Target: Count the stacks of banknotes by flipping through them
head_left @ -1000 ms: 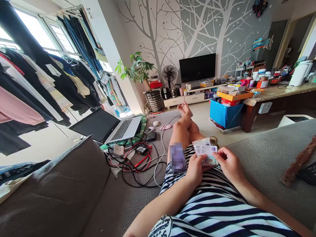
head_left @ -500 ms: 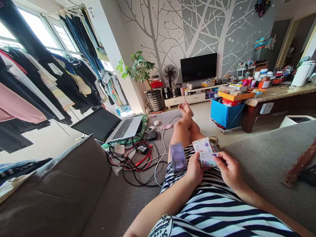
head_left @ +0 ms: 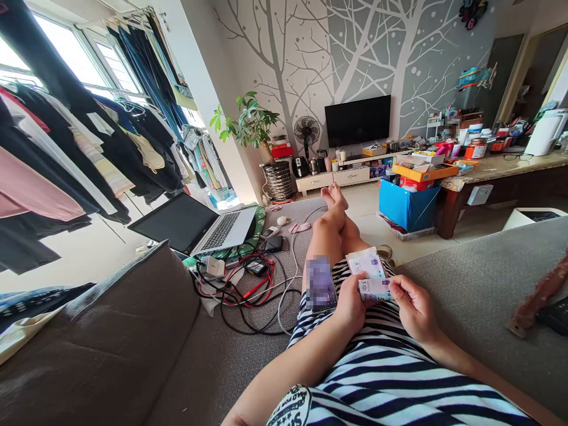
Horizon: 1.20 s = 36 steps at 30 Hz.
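Note:
Over my lap, my left hand (head_left: pixel 352 305) is closed on the left end of some small purple-and-white banknotes (head_left: pixel 373 288) marked with a 5. The thumb and fingers of my right hand (head_left: pixel 416 306) pinch the right end of the same notes. Just beyond them, a thicker pile of similar banknotes (head_left: pixel 366 262) rests on the striped cloth over my legs; how many there are cannot be told. Left of my left hand, a phone (head_left: pixel 327 296) with a partly blurred screen lies on my thigh.
To the left on the grey sofa lie tangled black and red cables (head_left: pixel 255 296), a white charger (head_left: pixel 213 267) and an open laptop (head_left: pixel 224 228). A dark cushion (head_left: pixel 97 331) stands nearer. Beyond my feet are a blue box (head_left: pixel 406 206) and a cluttered table (head_left: pixel 497 168).
My right hand has shifted slightly to the right along the notes, and its fingers sit nearer their edge. The held notes have tilted, with the 5 less visible. Everything else stays put.

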{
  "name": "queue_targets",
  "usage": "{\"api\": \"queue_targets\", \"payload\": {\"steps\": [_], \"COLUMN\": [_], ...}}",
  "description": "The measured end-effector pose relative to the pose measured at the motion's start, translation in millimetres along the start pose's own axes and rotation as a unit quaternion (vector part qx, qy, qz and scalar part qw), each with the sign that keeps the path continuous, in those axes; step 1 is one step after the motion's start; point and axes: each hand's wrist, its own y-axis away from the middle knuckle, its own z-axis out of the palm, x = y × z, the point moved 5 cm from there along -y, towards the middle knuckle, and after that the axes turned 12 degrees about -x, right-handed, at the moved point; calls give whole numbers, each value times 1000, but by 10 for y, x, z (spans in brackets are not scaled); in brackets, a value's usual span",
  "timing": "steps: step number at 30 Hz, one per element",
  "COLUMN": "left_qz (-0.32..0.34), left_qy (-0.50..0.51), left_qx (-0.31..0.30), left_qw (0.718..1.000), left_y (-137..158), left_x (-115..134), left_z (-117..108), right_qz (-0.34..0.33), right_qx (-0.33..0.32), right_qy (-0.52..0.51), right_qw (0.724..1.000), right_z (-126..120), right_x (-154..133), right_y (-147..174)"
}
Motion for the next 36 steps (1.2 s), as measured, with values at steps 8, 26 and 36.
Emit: {"api": "queue_targets", "payload": {"steps": [8,26,36], "left_qz": [33,41,46], "left_qy": [39,47,37], "left_qx": [-40,-38,-52], "left_qw": [998,997,997], "left_y": [-15,-71,-99], "left_x": [21,-20,-19], "left_z": [99,45,65], "right_qz": [2,95,46], "right_qx": [14,53,34], "right_qy": [-48,-35,-81], "right_qw": [999,994,995], "right_z": [-35,-87,-22], "right_x": [108,303,209], "right_y": [-12,-122,-66]}}
